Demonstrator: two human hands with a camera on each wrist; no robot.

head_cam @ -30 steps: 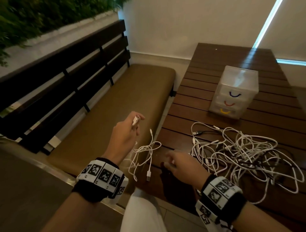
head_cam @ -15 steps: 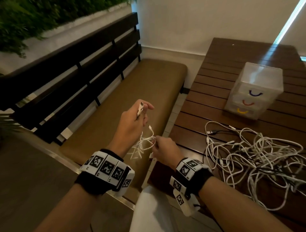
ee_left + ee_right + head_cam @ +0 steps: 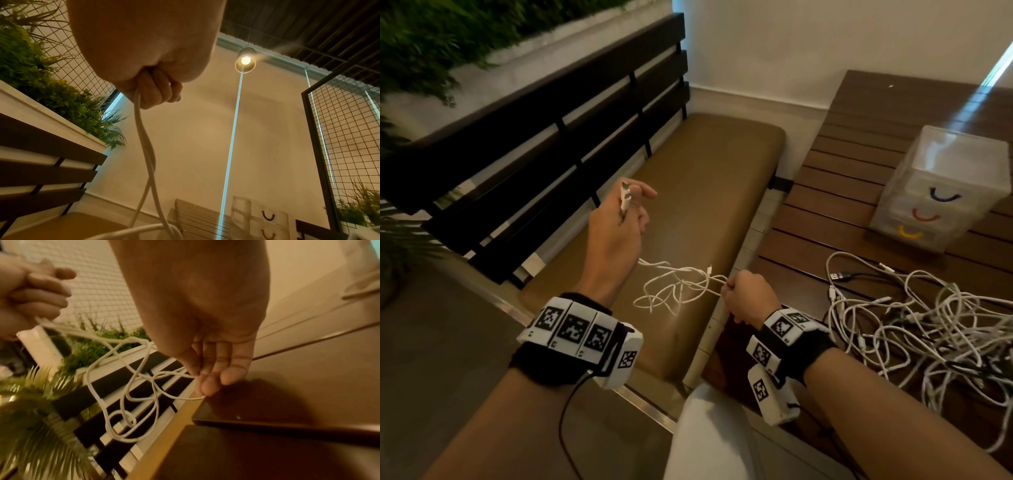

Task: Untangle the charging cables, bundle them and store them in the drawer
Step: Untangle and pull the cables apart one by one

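— Bench cushion below; what changed?
— Left hand (image 3: 616, 226) has lifted, fist gripping the thin white charging cable (image 3: 678, 284) by its plug; right hand (image 3: 748, 296) now pinches its loops, stretching them.
— And the rest?
— Tangled white cable pile (image 3: 914, 318) waits on the slatted table (image 3: 859, 164); drawers (image 3: 941, 192) closed.

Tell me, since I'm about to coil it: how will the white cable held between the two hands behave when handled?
Probably floppy: the white cable sags in loose loops between the left hand and the right hand. Likely light, since a fingertip pinch carries it. It may snag, as its loops cross one another.
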